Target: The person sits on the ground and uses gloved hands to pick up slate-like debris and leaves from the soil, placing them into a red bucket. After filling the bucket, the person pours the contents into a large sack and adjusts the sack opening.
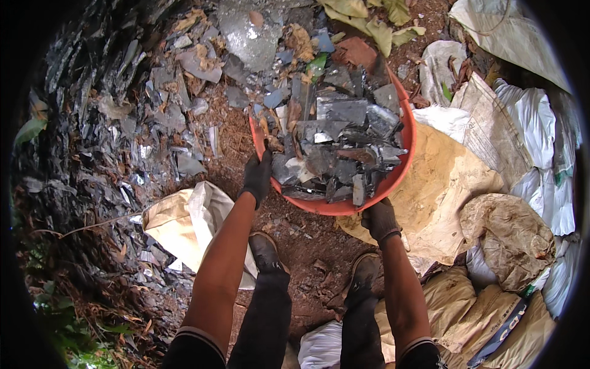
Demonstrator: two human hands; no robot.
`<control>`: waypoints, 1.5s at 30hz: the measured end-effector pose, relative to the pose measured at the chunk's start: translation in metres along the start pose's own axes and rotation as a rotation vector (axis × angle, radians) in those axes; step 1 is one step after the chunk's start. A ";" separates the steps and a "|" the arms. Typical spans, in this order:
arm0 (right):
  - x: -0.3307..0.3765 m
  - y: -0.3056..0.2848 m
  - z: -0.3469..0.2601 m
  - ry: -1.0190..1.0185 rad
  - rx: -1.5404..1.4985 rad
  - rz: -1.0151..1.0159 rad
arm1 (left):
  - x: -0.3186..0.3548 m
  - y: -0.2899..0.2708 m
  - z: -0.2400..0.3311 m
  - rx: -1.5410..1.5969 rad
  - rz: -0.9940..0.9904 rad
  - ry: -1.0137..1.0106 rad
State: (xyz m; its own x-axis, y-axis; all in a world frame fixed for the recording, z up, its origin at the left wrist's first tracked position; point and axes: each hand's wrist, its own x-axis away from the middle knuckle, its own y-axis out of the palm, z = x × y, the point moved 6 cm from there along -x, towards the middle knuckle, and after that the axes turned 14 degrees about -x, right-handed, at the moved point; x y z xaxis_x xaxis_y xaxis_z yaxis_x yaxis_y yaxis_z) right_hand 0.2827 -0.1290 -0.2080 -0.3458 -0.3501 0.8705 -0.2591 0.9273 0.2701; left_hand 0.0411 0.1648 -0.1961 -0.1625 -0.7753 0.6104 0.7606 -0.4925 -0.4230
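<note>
An orange-red scoop-shaped pan (408, 138) with a curved rim is in front of me, its far side looking open. Dark, shiny, flat broken shards (342, 109) fill it, some grey and some brownish. My left hand (258, 175), in a dark glove, is closed on the pan's left edge. At the near right of the rim, my right hand (380, 221), also gloved, grips from the outside. Its fingertips are partly hidden under the rim.
A heap of dark shards (92, 117) covers the left side. More loose pieces and dry leaves (365, 18) lie beyond the pan. A pale sack (175, 224) rests by my left arm; several filled sacks (507, 240) line the right. My shoes (268, 252) stand on reddish soil.
</note>
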 end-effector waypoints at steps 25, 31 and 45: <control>0.053 0.041 -0.055 -0.641 0.269 0.557 | 0.050 0.020 -0.014 0.029 0.117 0.192; 0.061 0.000 -0.024 -0.473 0.159 0.590 | 0.103 0.019 -0.026 -0.197 0.231 0.137; 0.044 -0.028 -0.051 -0.648 0.431 0.734 | 0.219 0.077 -0.069 -0.044 0.051 -0.186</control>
State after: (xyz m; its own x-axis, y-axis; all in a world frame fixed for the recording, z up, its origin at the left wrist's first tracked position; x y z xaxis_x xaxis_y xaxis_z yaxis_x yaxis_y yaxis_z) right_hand 0.3204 -0.1637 -0.1561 -0.9269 0.1537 0.3424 -0.0458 0.8592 -0.5097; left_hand 0.0208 -0.0702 -0.1412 -0.0024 -0.7150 0.6991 0.7359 -0.4746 -0.4829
